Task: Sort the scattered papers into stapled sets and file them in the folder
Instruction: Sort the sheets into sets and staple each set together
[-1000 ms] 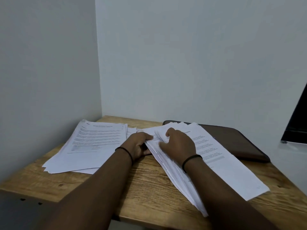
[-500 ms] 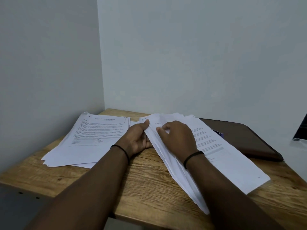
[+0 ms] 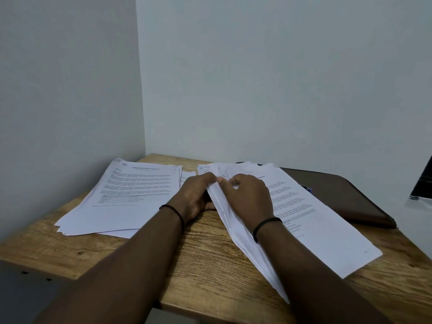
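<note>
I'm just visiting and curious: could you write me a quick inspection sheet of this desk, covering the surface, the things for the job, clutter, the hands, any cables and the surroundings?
Surface: wooden table, set into a wall corner.
Job's things: left paper pile lies flat, printed side up; right paper stack is fanned, its left edge lifted; brown folder lies closed behind it, partly under the papers.
Clutter: small blue object between stack and folder, too hidden to identify.
Hands: left hand grips the stack's lifted edge; right hand rests on top, fingers curled on the sheets.
Cables: nothing seen.
Surroundings: plain pale walls; dark object at right edge.
</note>
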